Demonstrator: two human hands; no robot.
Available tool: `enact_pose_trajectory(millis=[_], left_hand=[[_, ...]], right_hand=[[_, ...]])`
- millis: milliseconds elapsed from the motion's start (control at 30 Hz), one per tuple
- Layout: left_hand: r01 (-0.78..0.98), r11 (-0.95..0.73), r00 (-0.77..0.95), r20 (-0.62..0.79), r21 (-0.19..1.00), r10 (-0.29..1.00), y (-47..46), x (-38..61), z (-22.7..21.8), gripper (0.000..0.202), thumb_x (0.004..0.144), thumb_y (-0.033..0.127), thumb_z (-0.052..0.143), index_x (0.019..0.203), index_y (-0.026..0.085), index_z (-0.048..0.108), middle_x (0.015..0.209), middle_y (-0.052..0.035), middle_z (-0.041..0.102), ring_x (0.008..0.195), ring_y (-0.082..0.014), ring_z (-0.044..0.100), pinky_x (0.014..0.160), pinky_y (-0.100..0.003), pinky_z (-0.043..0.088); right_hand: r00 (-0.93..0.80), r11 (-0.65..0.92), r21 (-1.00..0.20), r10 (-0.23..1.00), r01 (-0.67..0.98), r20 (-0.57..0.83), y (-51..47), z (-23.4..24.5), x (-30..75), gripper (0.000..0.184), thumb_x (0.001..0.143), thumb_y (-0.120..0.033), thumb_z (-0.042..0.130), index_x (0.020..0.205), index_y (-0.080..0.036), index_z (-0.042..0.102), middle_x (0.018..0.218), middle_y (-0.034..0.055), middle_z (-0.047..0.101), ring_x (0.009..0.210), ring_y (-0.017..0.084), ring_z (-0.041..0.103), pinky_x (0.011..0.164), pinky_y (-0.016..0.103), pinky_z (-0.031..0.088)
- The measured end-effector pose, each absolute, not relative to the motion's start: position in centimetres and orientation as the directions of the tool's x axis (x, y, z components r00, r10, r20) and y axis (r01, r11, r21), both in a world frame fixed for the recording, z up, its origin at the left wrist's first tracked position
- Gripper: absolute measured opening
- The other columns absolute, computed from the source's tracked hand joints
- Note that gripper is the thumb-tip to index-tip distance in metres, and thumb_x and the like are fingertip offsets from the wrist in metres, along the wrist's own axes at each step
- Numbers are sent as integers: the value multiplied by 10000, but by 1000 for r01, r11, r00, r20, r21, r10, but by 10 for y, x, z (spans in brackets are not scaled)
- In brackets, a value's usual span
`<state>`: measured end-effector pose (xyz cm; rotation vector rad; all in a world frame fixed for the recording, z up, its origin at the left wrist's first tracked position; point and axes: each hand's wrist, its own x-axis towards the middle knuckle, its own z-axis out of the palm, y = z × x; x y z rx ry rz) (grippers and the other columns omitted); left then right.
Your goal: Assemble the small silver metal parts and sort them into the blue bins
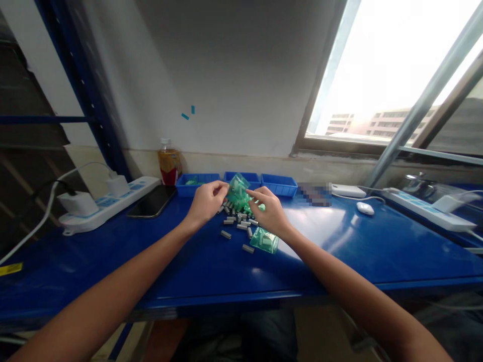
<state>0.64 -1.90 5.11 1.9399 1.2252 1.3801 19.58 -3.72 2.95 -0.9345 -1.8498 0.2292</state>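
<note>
Now, table [188,271]: work above it.
Left hand [208,201]: fingertips look clamped on the raised bag [238,188]; grip firmly.
Right hand [272,211]: fingers apart at it; steady gently.
Bag: between your hands, best kept upright.
Pieces [242,227]: piled beneath.

Pixelated object [315,194] beside the right blue tray [279,189]: identity not determinable. Middle blue tray [255,180]: partly hidden (green bag [238,188] in front). Yellow strip [10,269]: cut off by left edge.
</note>
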Motion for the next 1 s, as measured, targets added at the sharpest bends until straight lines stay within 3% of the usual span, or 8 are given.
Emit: enact_pose_trajectory(millis=[133,233,367,467,533,733,867,1000], left_hand=[[566,-782,387,753,262,532,-27,8,47,267,897,293,470,1022,173,673,978,-75,681,904,-198,601,822,-312,450],[567,-813,503,726,132,469,-33,13,46,285,903,285,472,1096,180,654,1022,-80,673,921,-202,574,841,-330,438],[557,-707,408,598,436,690,-33,18,51,370,881,439,481,959,148,696,938,-89,684,867,-220,580,774,-323,431],[387,-365,220,300,847,928,-26,17,52,534,884,543,380,815,122,701,797,-94,679,690,-181,572,581,-269,398],[229,-141,149,108,963,983,-22,15,52,490,852,534,446,766,115,686,750,-84,662,591,-138,526,493,-233,342],[-94,77,68,-71,993,995,-5,8,61,171,718,264,692,701,116,609,606,0,575,433,-52,421,416,-186,289],[-340,56,-178,-123,939,976,16,-6,74,264,835,364,574,691,143,551,569,3,570,436,-64,476,441,-183,352],[-86,104,-148,-115,991,982,25,-19,59,372,832,492,498,709,148,574,666,-77,654,554,-140,574,535,-242,424]], right_hand=[[-112,378,-912,925,157,364,-40,36,188,488,838,-566,466,860,-137,697,774,66,617,717,162,571,633,279,461],[-85,237,-971,968,-11,237,-39,37,187,512,801,-612,487,760,-130,659,694,54,610,639,150,560,596,274,447],[-25,496,-820,859,287,511,-36,31,193,322,829,-439,532,731,-156,652,639,21,563,603,140,523,595,271,419],[-131,677,-505,657,535,742,-35,27,196,238,863,-284,490,907,-182,701,721,34,564,673,150,530,645,279,422],[-200,726,-386,577,570,792,-35,26,197,277,869,-220,466,1031,-208,690,806,48,582,724,153,547,667,278,437],[-253,757,-294,513,584,820,-32,25,198,365,864,-189,468,1196,-245,610,955,60,589,814,159,573,730,297,481],[-221,735,-323,537,596,814,-34,26,197,338,859,-241,507,1182,-216,603,983,78,557,818,170,570,737,323,495],[-268,709,-318,583,629,767,-35,27,197,294,863,-279,505,1118,-196,624,983,86,545,848,182,568,766,330,489]])
